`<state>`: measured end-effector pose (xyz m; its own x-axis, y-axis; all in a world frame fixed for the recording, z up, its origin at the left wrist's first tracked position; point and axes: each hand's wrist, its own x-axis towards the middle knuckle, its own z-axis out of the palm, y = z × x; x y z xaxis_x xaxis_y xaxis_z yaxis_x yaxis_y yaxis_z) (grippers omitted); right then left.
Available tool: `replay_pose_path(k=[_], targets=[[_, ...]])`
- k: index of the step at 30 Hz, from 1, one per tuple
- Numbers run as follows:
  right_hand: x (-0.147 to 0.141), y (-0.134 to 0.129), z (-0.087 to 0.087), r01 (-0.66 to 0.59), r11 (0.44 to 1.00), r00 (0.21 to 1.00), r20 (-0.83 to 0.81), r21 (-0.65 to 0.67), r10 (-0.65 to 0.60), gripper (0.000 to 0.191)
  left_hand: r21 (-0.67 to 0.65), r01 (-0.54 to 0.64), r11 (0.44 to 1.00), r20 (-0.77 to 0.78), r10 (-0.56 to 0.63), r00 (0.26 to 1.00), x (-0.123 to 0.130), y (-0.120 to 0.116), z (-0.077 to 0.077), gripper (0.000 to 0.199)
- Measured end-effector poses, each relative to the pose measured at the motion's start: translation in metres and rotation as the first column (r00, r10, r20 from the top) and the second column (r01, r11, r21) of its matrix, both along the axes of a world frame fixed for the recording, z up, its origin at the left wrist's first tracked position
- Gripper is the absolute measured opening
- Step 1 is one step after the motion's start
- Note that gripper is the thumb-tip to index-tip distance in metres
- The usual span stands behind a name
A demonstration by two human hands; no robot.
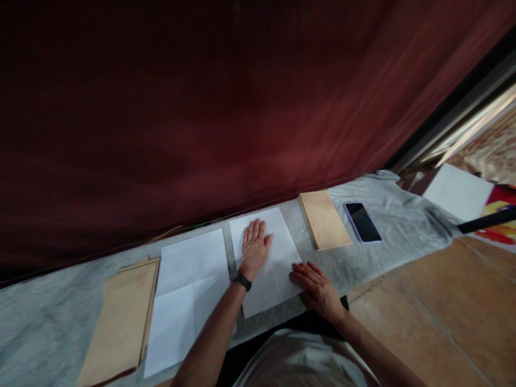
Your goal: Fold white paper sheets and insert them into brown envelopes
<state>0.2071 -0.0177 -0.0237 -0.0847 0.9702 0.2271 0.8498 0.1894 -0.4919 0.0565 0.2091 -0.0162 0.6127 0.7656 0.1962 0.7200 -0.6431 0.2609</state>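
The left hand (255, 249) lies open and flat, palm down, on the white sheet (278, 277), with no grip on anything. The right hand (318, 289) is at the sheet's right edge near the body, its fingers slightly bent; its thumb is hidden, so I cannot tell whether it pinches the paper or only rests there. The sheet lies on the cloth-covered worktop (415, 228), between a creased white sheet (189, 287) to the left and a small stack of brown envelopes (324, 220) to the right.

The likeliest trouble is slipping: the cloth is soft and rumpled towards the phone (363, 223), so a firm sideways push could drag cloth and paper together and leave a crooked line. Pressing on such a yielding base might also wrinkle the sheet. The left forearm passes over the creased sheet (its corner reaches close to the worktop's near side), and a sweep of that arm could carry it off. If the right hand swung outwards, it could knock the envelopes out of square, since they lie close by.
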Motion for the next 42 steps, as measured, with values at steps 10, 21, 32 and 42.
replay_pose_path(k=[10,21,32,42], targets=[[0.011,-0.003,-0.005,-0.056,0.997,0.989,-0.135,0.046,0.062,0.045,-0.224,0.356,0.907,-0.046,-0.375,0.926,-0.133,-0.103,0.026,0.079],[0.019,-0.011,0.003,-0.042,0.999,0.982,-0.186,0.011,0.043,0.035,-0.176,0.29,0.941,0.096,-0.277,0.956,-0.157,-0.109,0.01,0.042],[0.019,0.007,0.014,0.076,0.995,0.983,-0.164,-0.062,-0.085,0.028,-0.161,0.266,0.95,0.202,-0.232,0.951,-0.158,-0.098,0.022,0.025],[0.016,0.047,0.012,0.327,0.931,0.944,0.007,-0.161,-0.33,0.033,-0.435,-0.107,0.894,0.283,0.249,0.926,-0.132,-0.083,0.032,0.039]])
